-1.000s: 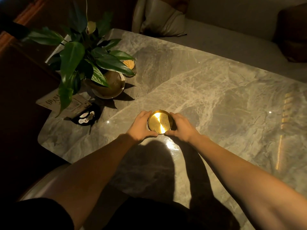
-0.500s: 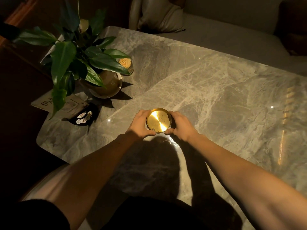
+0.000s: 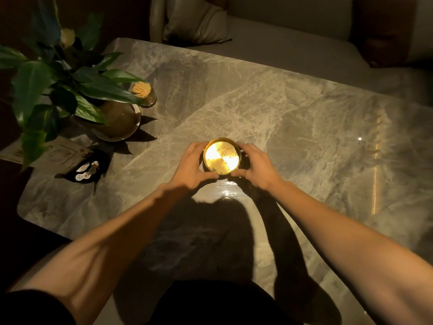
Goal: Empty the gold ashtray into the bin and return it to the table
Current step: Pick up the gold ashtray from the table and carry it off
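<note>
A round gold ashtray (image 3: 222, 157) with dark ash specks inside sits near the middle of the grey marble table (image 3: 293, 118). My left hand (image 3: 191, 167) grips its left side, thumb at the near rim. On its right side my right hand (image 3: 254, 167) cups it the same way. Whether the ashtray rests on the table or is slightly raised I cannot tell. No bin is in view.
A leafy potted plant (image 3: 70, 90) in a round bowl stands at the table's left, with a small toothpick holder (image 3: 143, 91) beside it. A dark object with white buttons (image 3: 86, 171) and a printed card (image 3: 56, 152) lie near the left edge. A sofa with a cushion (image 3: 194, 24) lies beyond.
Both hands stay wrapped around the ashtray. My view has shifted slightly; the ashtray keeps its place on the table.
</note>
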The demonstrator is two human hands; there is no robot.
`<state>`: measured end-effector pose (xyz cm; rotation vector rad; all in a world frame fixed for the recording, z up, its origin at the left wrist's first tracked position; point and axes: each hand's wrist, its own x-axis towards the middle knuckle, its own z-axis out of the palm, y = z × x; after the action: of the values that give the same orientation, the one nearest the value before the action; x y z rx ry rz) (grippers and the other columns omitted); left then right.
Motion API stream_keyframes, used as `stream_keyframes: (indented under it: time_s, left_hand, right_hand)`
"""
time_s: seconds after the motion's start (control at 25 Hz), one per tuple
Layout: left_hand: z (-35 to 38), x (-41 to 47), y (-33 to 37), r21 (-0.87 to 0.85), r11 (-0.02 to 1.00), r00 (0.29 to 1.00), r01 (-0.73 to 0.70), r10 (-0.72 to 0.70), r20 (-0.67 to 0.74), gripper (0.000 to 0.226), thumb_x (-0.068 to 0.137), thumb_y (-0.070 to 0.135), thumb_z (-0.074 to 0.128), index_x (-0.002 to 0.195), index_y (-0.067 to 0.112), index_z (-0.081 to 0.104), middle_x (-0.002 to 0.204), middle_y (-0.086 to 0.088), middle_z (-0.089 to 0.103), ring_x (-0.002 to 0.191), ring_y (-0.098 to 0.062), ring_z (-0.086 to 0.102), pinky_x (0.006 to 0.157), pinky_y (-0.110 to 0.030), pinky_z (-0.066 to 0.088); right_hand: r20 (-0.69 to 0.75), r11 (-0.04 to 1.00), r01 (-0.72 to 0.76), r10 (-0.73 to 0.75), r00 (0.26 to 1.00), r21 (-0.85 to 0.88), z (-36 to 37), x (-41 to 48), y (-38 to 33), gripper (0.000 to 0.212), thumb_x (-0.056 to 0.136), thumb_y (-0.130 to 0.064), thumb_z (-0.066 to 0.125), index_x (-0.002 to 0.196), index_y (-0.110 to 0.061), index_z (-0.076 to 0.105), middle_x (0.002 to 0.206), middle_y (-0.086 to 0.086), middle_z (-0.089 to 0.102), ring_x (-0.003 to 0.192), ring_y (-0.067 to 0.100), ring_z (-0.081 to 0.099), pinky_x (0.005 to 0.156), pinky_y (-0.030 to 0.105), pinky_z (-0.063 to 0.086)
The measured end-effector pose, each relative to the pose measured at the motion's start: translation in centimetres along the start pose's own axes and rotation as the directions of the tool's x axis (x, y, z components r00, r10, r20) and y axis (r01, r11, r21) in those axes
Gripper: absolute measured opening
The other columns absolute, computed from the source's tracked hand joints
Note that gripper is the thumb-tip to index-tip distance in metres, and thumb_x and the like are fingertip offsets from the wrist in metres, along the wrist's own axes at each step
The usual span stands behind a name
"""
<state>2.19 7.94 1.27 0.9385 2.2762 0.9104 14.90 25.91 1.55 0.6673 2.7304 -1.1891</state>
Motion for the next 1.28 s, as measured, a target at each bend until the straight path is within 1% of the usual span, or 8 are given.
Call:
stream_keyframes:
  time_s: [0.2, 0.28, 0.4, 0.52, 0.6, 0.84, 1.08, 1.28]
  left_hand:
    - [3.9, 0.2, 6.4, -0.115, 0.987, 0.993, -0.115, 0.114, -0.016, 0.090, 0.057, 0.046, 0.084, 0.135, 0.024, 0.047, 0.125, 0.009, 0.044, 0.109, 0.004, 0.048, 0.090, 0.006, 0.030]
    - [6.0, 0.5, 9.3, -0.139, 0.978, 0.987, -0.159, 0.159, -0.011, 0.087, 0.058, 0.043, 0.087, 0.134, 0.025, 0.048, 0.129, 0.006, 0.046, 0.113, 0.005, 0.047, 0.096, -0.004, 0.036]
    - [9.0, 1.1, 13.5, -0.099, 0.974, 0.978, -0.206, 0.208, 0.012, 0.089, 0.061, 0.035, 0.090, 0.137, 0.020, 0.047, 0.135, -0.001, 0.049, 0.120, -0.008, 0.046, 0.103, -0.019, 0.038]
    - [13.1, 1.3, 18.4, -0.113, 0.962, 0.968, -0.248, 0.250, 0.008, 0.090, 0.060, 0.036, 0.090, 0.137, 0.023, 0.047, 0.132, 0.009, 0.050, 0.117, -0.002, 0.047, 0.099, -0.007, 0.035]
    - [16.2, 1.2, 21.7, -0.128, 0.954, 0.963, -0.270, 0.271, -0.011, 0.090, 0.059, 0.037, 0.090, 0.137, 0.023, 0.048, 0.131, 0.011, 0.051, 0.118, -0.001, 0.048, 0.100, -0.008, 0.037]
    - [24.5, -0.4, 30.1, -0.153, 0.958, 0.970, -0.244, 0.243, -0.023, 0.091, 0.059, 0.036, 0.091, 0.138, 0.019, 0.048, 0.134, 0.002, 0.053, 0.121, -0.012, 0.052, 0.105, -0.027, 0.042]
    - [26.3, -1.4, 32.6, -0.186, 0.951, 0.969, -0.248, 0.245, -0.040, 0.092, 0.057, 0.037, 0.092, 0.138, 0.021, 0.049, 0.130, 0.008, 0.053, 0.118, -0.007, 0.052, 0.103, -0.020, 0.042]
    - [26.0, -0.1, 32.6, -0.226, 0.930, 0.954, -0.290, 0.300, 0.011, 0.092, 0.056, 0.038, 0.091, 0.137, 0.024, 0.049, 0.131, 0.009, 0.053, 0.116, 0.000, 0.051, 0.099, -0.011, 0.039]
  right_hand:
    - [-0.082, 0.999, 0.017, -0.013, 0.997, 0.042, -5.1, -4.3, 4.1, 0.087, 0.068, -0.032, 0.087, 0.142, -0.016, 0.044, 0.134, 0.005, 0.054, 0.121, 0.019, 0.052, 0.104, 0.032, 0.043]
    - [-0.136, 0.997, 0.025, -0.014, 0.991, 0.076, -7.5, -6.5, 6.2, 0.086, 0.067, -0.031, 0.088, 0.141, -0.015, 0.046, 0.133, 0.004, 0.055, 0.119, 0.016, 0.052, 0.102, 0.029, 0.044]
    - [-0.194, 0.989, 0.038, -0.009, 0.981, 0.146, -11.1, -9.8, 9.3, 0.084, 0.067, -0.031, 0.087, 0.139, -0.019, 0.047, 0.131, -0.001, 0.054, 0.115, 0.010, 0.052, 0.099, 0.022, 0.043]
    - [-0.248, 0.981, 0.061, -0.014, 0.969, 0.183, -15.1, -13.4, 13.4, 0.085, 0.066, -0.034, 0.087, 0.140, -0.024, 0.046, 0.127, -0.011, 0.051, 0.114, 0.005, 0.051, 0.095, 0.011, 0.038]
    - [-0.257, 0.975, 0.065, -0.007, 0.966, 0.214, -17.7, -15.7, 16.3, 0.086, 0.065, -0.034, 0.088, 0.140, -0.023, 0.047, 0.128, -0.012, 0.051, 0.114, 0.005, 0.053, 0.097, 0.013, 0.041]
    - [-0.236, 0.964, 0.055, 0.008, 0.972, 0.261, -24.3, -22.1, 23.3, 0.089, 0.063, -0.028, 0.090, 0.141, -0.019, 0.048, 0.134, -0.002, 0.054, 0.118, 0.012, 0.055, 0.104, 0.033, 0.047]
    - [-0.243, 0.962, 0.053, 0.014, 0.970, 0.267, -26.3, -24.6, 24.6, 0.089, 0.062, -0.027, 0.090, 0.141, -0.020, 0.048, 0.133, -0.003, 0.054, 0.117, 0.013, 0.055, 0.104, 0.037, 0.048]
    - [-0.317, 0.962, 0.012, 0.079, 0.945, 0.274, -26.3, -25.4, 23.8, 0.085, 0.064, -0.027, 0.089, 0.139, -0.026, 0.048, 0.131, -0.010, 0.054, 0.116, 0.005, 0.055, 0.100, 0.025, 0.047]
